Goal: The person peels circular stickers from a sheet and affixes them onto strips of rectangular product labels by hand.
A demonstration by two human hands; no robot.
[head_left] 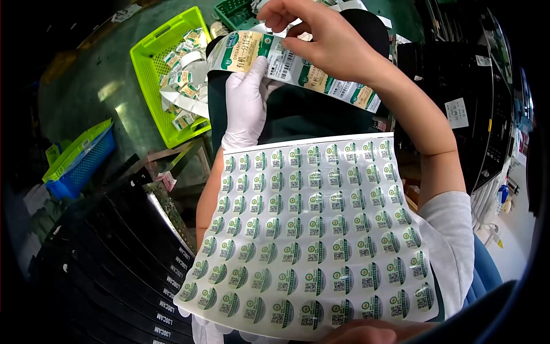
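My left hand (245,106) wears a white glove and pinches a strip of printed labels (246,53), its thumb on the front face. The strip is green, cream and white with barcodes, and slants down to the right over a dark surface. My bare right hand (329,43) is over the strip's upper edge, its fingers curved and apart from the thumb, with nothing visible between them. The thumb lies over or just above the strip; contact is unclear. Nearer me, across my lap, lies a large sheet of round green stickers (295,226) with square codes, in several rows.
A lime-green basket (150,97) at the left holds several labelled packs and a white round object. A dark green crate (235,12) stands at the back. Farther left are a blue and green basket (80,163) and stacked black crates (114,275). Black equipment (458,86) stands right.
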